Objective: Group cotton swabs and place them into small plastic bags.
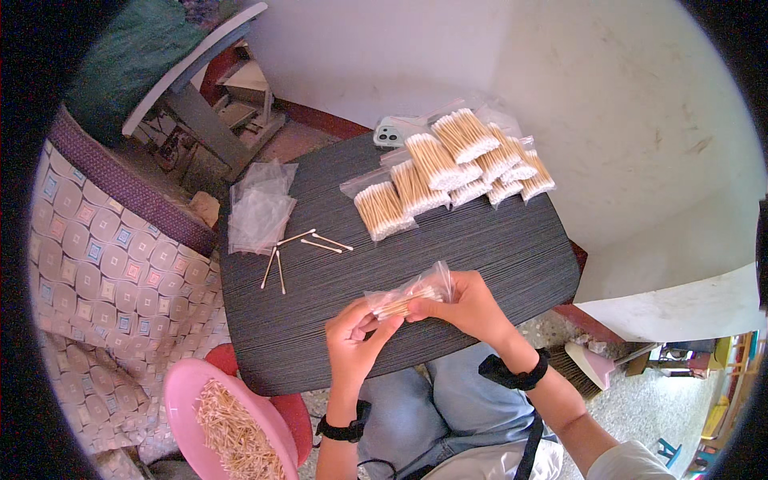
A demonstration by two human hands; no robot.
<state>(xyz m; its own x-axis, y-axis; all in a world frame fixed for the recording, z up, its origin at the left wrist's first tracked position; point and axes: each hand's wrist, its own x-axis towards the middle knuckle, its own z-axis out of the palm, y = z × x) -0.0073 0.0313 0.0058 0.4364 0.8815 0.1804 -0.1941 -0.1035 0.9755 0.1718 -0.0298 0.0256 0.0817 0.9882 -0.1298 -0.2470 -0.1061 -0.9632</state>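
Note:
Between my hands, over the near edge of the dark table (320,336), is a clear plastic bag of cotton swabs (410,299). My left hand (358,330) grips its left end, fingers curled beneath and thumb along the side. My right hand (468,308) pinches the right end, with the thumb pressed on the swabs. Several loose cotton swabs (322,246) lie on the table ahead and to the left. Beyond them is a stack of flat clear bags (262,210). Filled bags of swabs (436,162) are piled at the far right.
A pink basin (180,396) full of loose swabs stands at the lower left, by a red stool (294,416). A phone (390,134) lies at the table's far edge. Patterned fabric (120,296) hangs at left; a pale wall (592,104) rises behind. A broom (578,372) is at right.

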